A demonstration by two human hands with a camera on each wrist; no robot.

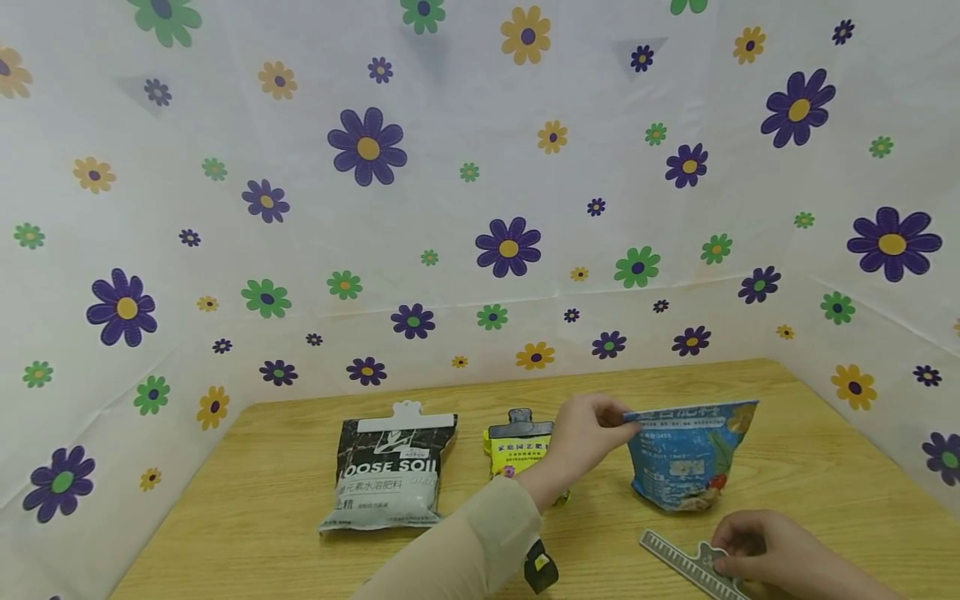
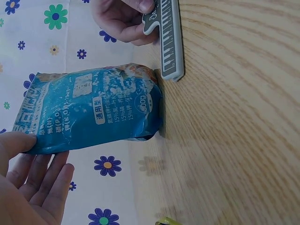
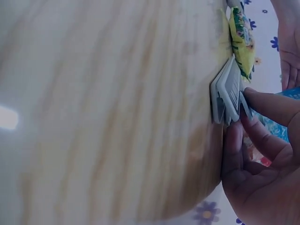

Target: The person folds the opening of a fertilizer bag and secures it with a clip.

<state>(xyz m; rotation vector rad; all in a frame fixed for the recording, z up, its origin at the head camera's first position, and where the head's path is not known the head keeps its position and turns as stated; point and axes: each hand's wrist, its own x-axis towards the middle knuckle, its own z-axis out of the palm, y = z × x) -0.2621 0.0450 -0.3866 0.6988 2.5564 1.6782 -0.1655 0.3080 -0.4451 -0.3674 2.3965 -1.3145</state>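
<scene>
A blue fertilizer bag (image 1: pixel 678 458) stands upright on the table, its top edge pressed flat. My left hand (image 1: pixel 588 437) pinches that bag's upper left corner between thumb and fingers, seen close up in the left wrist view. In front of the bag, my right hand (image 1: pixel 772 550) holds a grey bag clip (image 1: pixel 690 562) with a piano-key print by its tab, thumb on one side and fingers on the other. The right wrist view shows the clip (image 3: pixel 227 89) low over the wood, its two long bars close together.
On the left stands a black and grey soil bag (image 1: pixel 390 483) with a white clip (image 1: pixel 407 417) along its top. Partly behind my left arm is a yellow bag (image 1: pixel 517 450) under a black clip (image 1: pixel 520 427). A flower-printed cloth (image 1: pixel 435 192) hangs around the wooden table (image 1: pixel 247 500).
</scene>
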